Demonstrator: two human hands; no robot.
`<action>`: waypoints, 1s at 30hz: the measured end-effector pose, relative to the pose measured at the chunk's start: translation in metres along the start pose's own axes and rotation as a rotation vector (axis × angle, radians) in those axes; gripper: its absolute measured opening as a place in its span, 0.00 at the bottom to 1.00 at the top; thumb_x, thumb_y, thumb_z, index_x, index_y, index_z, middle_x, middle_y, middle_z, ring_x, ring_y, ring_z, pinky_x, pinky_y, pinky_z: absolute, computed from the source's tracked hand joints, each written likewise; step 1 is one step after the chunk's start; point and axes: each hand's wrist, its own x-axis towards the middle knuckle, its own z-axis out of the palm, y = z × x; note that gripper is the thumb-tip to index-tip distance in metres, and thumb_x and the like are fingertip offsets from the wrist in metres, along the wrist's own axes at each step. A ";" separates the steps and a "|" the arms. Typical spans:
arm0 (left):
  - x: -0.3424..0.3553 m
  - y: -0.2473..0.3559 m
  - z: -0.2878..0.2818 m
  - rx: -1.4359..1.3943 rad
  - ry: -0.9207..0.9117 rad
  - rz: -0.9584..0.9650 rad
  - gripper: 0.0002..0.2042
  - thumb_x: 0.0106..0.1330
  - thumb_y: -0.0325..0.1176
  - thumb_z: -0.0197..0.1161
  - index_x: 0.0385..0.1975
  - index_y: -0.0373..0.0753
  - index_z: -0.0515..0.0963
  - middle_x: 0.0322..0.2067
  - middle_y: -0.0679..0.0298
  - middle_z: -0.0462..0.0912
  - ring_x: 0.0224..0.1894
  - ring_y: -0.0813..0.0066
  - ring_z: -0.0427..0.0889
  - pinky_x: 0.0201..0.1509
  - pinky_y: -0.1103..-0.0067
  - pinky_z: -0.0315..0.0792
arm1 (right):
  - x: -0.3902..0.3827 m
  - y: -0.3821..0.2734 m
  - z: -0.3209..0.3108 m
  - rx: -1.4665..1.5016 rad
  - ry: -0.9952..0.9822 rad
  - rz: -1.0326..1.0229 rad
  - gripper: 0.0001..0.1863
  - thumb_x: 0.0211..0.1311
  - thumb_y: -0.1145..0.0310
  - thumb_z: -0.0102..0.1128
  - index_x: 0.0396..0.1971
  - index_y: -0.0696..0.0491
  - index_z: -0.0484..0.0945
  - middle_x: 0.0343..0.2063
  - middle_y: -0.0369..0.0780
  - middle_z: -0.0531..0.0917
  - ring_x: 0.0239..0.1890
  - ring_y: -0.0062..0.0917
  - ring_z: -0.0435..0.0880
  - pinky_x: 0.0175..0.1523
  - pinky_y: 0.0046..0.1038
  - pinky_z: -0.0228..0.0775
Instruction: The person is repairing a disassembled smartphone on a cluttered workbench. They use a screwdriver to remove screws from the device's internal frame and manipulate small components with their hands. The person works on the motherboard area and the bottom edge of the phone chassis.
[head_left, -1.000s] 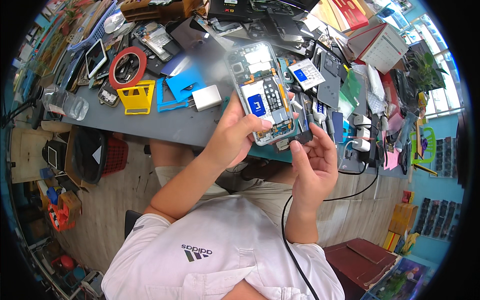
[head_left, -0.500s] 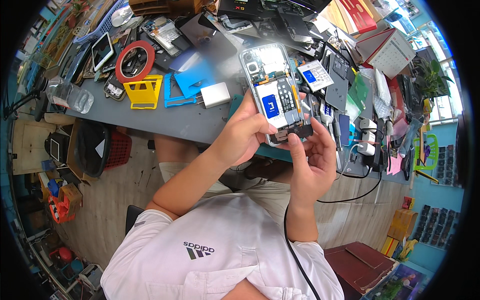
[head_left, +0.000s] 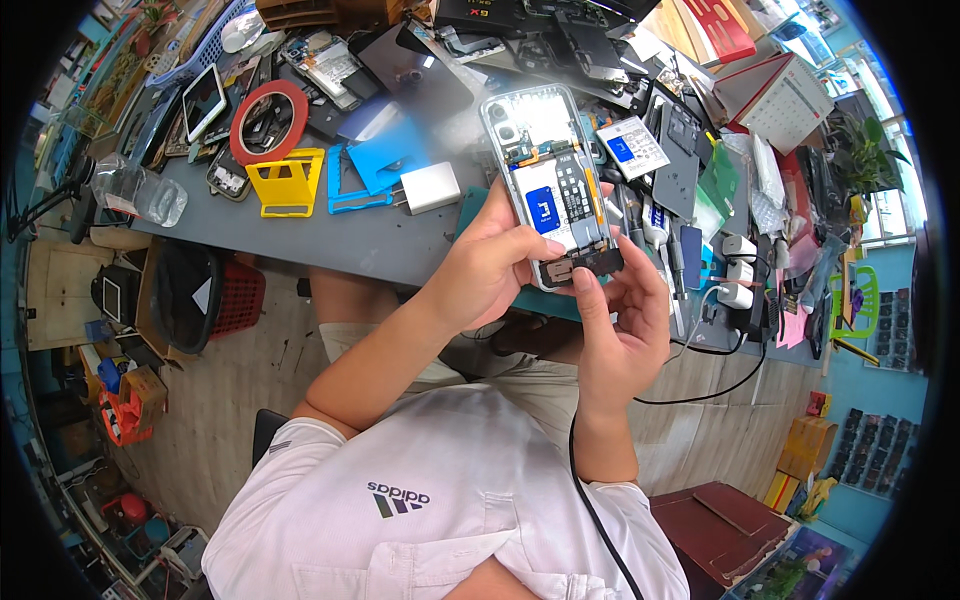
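Observation:
My left hand (head_left: 485,265) is closed round an opened phone (head_left: 545,170), its exposed battery and boards facing up, with the thumb over the lower left. My right hand (head_left: 615,330) grips a dark component (head_left: 590,260) at the phone's bottom end, thumb in front and fingers curled at the right edge. The component lies against the phone's lower part; whether it is seated I cannot tell. Beside the phone are a loose battery (head_left: 632,147) with a blue label and assorted tools (head_left: 655,225).
The crowded grey desk (head_left: 260,240) holds a white adapter (head_left: 430,188), yellow stand (head_left: 285,180), blue plastic pieces (head_left: 385,160), red tape roll (head_left: 268,120), bottle (head_left: 135,190) and white plugs (head_left: 735,270). A black cable (head_left: 585,500) runs down past my right arm. Below left stands a red bin (head_left: 230,300).
My right hand has brought the dark component up onto the phone's bottom end. The phone shifted a little right in the view, along with the desk; over the last half second little moved.

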 end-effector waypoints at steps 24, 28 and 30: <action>0.000 -0.014 -0.012 0.080 -0.101 0.093 0.47 0.65 0.15 0.66 0.83 0.40 0.48 0.77 0.40 0.65 0.75 0.47 0.75 0.65 0.61 0.87 | -0.001 0.007 -0.012 -0.335 -0.065 -0.141 0.28 0.69 0.83 0.72 0.68 0.65 0.78 0.57 0.42 0.67 0.59 0.29 0.78 0.56 0.26 0.80; 0.003 -0.018 -0.019 0.182 -0.139 0.164 0.47 0.65 0.15 0.66 0.83 0.40 0.48 0.77 0.40 0.66 0.76 0.49 0.74 0.73 0.59 0.79 | -0.003 0.002 -0.015 -0.495 -0.078 -0.171 0.27 0.69 0.81 0.70 0.68 0.65 0.79 0.56 0.43 0.69 0.51 0.23 0.76 0.50 0.23 0.75; 0.005 -0.021 -0.020 0.198 -0.150 0.193 0.47 0.65 0.15 0.67 0.83 0.40 0.48 0.77 0.40 0.67 0.76 0.50 0.74 0.77 0.58 0.74 | -0.004 0.002 -0.015 -0.516 -0.070 -0.183 0.27 0.69 0.82 0.70 0.67 0.64 0.80 0.56 0.42 0.70 0.49 0.22 0.75 0.48 0.23 0.73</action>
